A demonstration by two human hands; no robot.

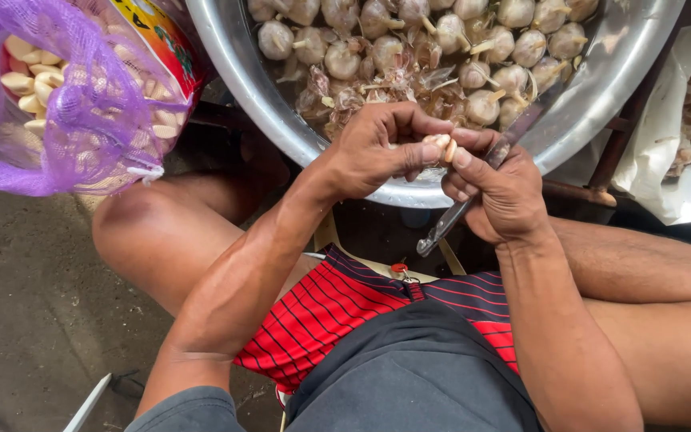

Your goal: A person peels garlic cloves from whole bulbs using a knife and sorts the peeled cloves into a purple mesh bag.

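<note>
Concrete floor point(25, 304) fills the 7–9 o'clock side, grey and stained. Steel bowl point(601, 88) spans 12 o'clock, holding many garlic bulbs point(409, 48) and loose papery skins. Purple net bag point(81, 104) at 10 o'clock, peeled cloves point(29, 76) inside it. White bag point(681, 160) at 3 o'clock, holding peel scraps. Person seated, bare knees out at 9 and 3 o'clock, red striped shorts point(337, 312) at 6 o'clock. Both hands meet at centre, just over the bowl's near rim. Left hand point(377, 152): grip clenched, pinching a garlic clove point(439, 144) between thumb and fingers. Right hand point(501, 196): grip closed round a knife point(473, 200), thumb touching the clove, blade running from 1 to 7 o'clock through the fist. Clove partly peeled, sitting between both thumbs.
</note>
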